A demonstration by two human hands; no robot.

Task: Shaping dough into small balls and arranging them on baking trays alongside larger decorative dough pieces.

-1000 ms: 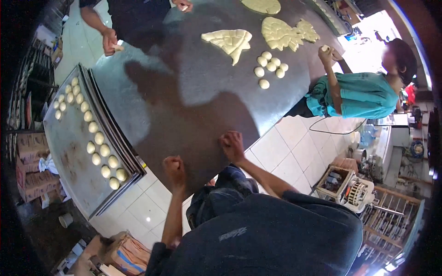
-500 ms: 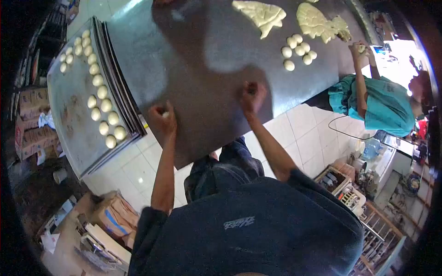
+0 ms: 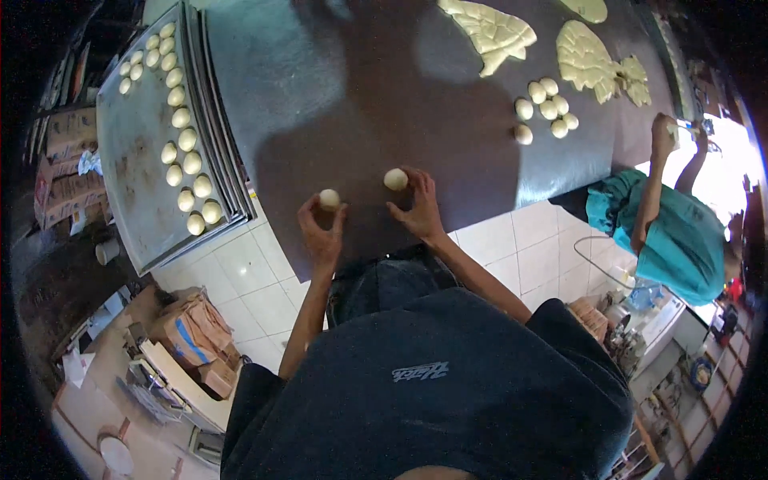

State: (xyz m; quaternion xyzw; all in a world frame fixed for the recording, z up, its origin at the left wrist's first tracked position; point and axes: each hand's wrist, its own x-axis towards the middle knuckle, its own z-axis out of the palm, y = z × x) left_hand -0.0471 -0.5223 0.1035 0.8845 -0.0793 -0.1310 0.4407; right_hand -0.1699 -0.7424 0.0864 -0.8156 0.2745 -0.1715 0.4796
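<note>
Two round dough balls lie before me on the dark worktable (image 3: 320, 104), near its front edge. My left hand (image 3: 322, 236) is open around the left dough ball (image 3: 329, 199), its thumb and fingers spread on either side. My right hand (image 3: 420, 210) is also open, its fingers beside the right dough ball (image 3: 395, 179) and its thumb apart from it. Whether the fingertips touch the balls I cannot tell. Farther right on the table sits a cluster of several dough balls (image 3: 548, 108).
On my left, a metal tray (image 3: 140, 188) atop a stack carries several dough balls (image 3: 182, 118). Flattened dough pieces (image 3: 492, 32) lie at the far right of the table. A co-worker in a teal shirt (image 3: 680, 236) stands at the right. Cardboard boxes (image 3: 200, 332) are at the lower left.
My hands were curled and farther apart; they have come closer together and opened, and both dough balls now show plainly. The view has shifted, and the co-worker's arms have moved.
</note>
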